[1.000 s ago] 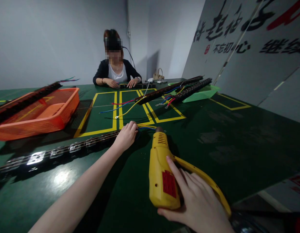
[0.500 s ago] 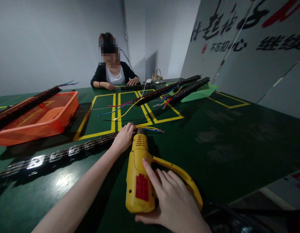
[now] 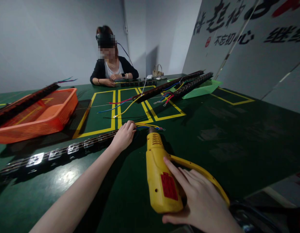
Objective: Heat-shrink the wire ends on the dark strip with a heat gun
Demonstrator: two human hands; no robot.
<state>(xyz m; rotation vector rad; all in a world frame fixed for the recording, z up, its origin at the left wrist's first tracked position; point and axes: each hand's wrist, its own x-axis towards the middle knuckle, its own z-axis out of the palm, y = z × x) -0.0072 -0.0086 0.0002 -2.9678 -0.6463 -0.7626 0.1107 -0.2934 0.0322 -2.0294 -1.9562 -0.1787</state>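
The gun (image 3: 162,176) sits right of centre, its nozzle up at the wires (image 3: 146,125); whether the two touch, you can't tell from this view. The wires run out beyond the right end of the strip (image 3: 72,149), which lies along the near left of the worktop (image 3: 242,142). Your widest room is to the gun's right, where bare green surface runs out to a slanting edge at the lower right. Ahead it is tighter: yellow tape (image 3: 134,124) passes just behind the wires, and the yellow lead (image 3: 128,107) of another strip (image 3: 164,87) hangs above the taped boxes. On the left, the orange basket (image 3: 50,124) stands close behind your strip.

Your left hand (image 3: 124,134) is closed over the strip's right end, knuckles up, with the forearm slanting in from the lower left. Your right hand (image 3: 198,194) grips the gun from its right side, forefinger laid along the body and thumb behind it.

Farther back on the right, the green basket (image 3: 203,90) carries strips. Across the far edge sits a co-worker (image 3: 114,71), both forearms on the worktop.
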